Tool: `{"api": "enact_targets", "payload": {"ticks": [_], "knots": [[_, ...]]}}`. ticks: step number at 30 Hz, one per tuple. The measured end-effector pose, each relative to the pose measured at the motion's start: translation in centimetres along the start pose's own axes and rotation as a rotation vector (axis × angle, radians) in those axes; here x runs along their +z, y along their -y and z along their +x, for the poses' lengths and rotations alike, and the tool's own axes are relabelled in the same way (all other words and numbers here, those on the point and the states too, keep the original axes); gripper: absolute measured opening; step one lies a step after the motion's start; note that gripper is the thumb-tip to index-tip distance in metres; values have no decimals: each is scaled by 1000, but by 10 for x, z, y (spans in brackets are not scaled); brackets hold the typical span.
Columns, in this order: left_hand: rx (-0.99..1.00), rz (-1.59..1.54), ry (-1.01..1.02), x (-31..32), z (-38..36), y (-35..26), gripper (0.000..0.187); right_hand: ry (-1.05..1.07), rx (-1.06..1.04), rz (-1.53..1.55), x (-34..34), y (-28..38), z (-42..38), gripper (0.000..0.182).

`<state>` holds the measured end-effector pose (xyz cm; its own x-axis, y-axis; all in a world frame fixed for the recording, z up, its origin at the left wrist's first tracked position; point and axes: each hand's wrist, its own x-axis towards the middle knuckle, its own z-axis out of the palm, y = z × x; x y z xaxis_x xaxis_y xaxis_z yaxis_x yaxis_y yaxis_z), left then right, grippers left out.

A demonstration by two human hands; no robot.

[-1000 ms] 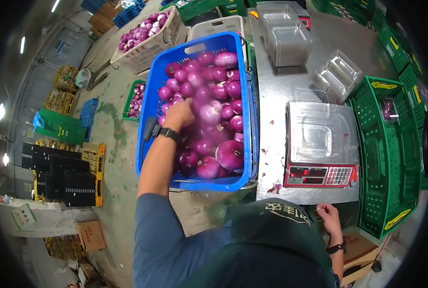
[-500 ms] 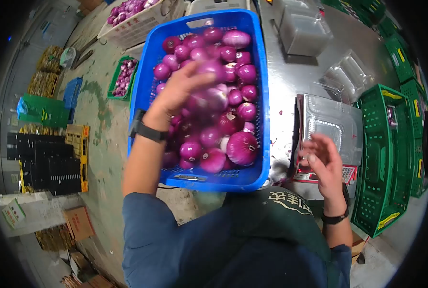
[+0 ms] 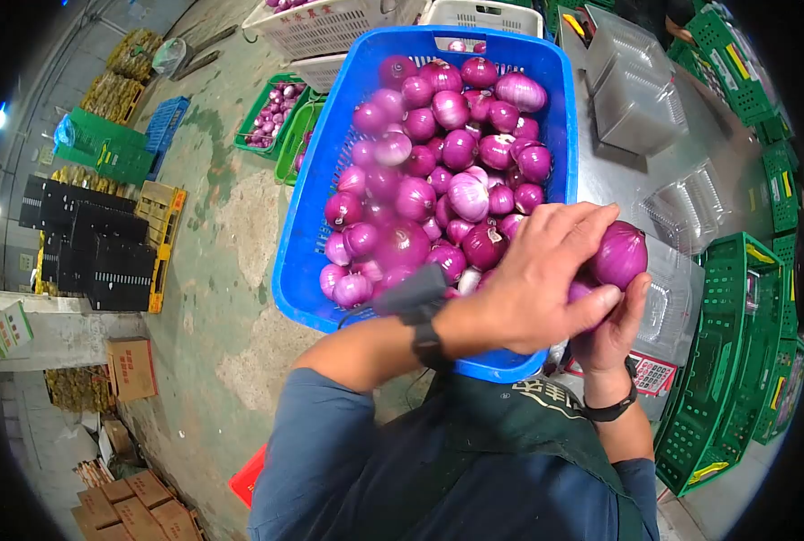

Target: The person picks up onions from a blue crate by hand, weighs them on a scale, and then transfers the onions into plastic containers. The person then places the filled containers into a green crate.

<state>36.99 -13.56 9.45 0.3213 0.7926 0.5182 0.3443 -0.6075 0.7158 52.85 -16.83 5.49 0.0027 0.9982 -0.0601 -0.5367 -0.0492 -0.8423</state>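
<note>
My left hand [image 3: 546, 279] has come across to the front right of the blue crate and lies over my right hand [image 3: 611, 341]. Between them is a large red onion [image 3: 620, 255], cupped from both sides, its top showing past my left fingertips. Part of a second purple surface, likely another onion, shows below my left palm. Many more red onions [image 3: 468, 197] fill the blue crate [image 3: 287, 261], some with pale patches. Under my hands is a clear plastic clamshell box [image 3: 668, 307], partly covered by them.
Stacked clear boxes [image 3: 632, 99] and another open clamshell [image 3: 686, 207] sit on the metal table [image 3: 582, 171]. Green crates [image 3: 717, 361] stand at the right. A white crate [image 3: 330, 32] is behind the blue one. A red-edged keypad device [image 3: 652, 371] is near my right wrist.
My left hand has moved from above the onions to the right, meeting my right hand. A large onion is now held between them. The view has shifted left.
</note>
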Motion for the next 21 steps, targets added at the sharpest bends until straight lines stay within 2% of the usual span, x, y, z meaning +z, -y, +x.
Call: {"api": "enact_targets", "payload": {"ticks": [1, 3, 4, 5, 6, 7, 8, 10, 11, 12, 13, 14, 15, 16, 18, 19, 21], "knots": [[-16, 60, 46, -14, -2, 10, 61, -17, 43, -76, -21, -3, 2, 77], [-283, 135, 14, -59, 5, 28, 49, 123, 149, 27, -31, 17, 1, 77], [-330, 172, -71, -79, 0, 62, 45, -27, 153, -26, -36, 23, -1, 76], [-580, 290, -36, -106, 6, 72, 42, -28, 194, 66, -48, 31, -2, 75], [-561, 592, -63, -125, -2, 104, 48, -62, 121, 23, -56, 37, -3, 74], [-643, 762, -19, -140, -9, 124, 59, -95, 47, -20, -64, 42, -5, 73], [-797, 953, 110, -145, -15, 135, 67, -144, 15, -14, -75, 44, -5, 71], [-782, 1083, 236, -143, -43, 176, 69, -206, 9, 5, -88, 49, -9, 68], [-578, 1093, 171, -142, -61, 198, 68, -245, 3, 6, -96, 56, -11, 67], [-623, 991, 178, -138, -55, 194, 64, -317, -27, -32, -107, 60, -14, 65], [-499, 937, 157, -137, -58, 205, 60, -357, -65, -31, -115, 64, -17, 63], [-493, 944, 169, -138, -56, 201, 58, -412, -80, -41, -125, 69, -19, 60], [-513, 805, 123, -136, -49, 185, 57, -444, -124, -29, -138, 75, -22, 54], [-626, 719, 40, -137, -50, 191, 56, -434, -206, -78, -147, 82, -24, 47], [-849, 188, -171, -134, -40, 180, 39, -511, -282, -137, -162, 103, -32, 44], [-871, -126, -230, -130, -34, 168, 38, -552, -298, -161, -174, 108, -35, 45], [-833, -576, -209, -110, -14, 113, 47, -639, -349, -197, -193, 116, -38, 50]]}}
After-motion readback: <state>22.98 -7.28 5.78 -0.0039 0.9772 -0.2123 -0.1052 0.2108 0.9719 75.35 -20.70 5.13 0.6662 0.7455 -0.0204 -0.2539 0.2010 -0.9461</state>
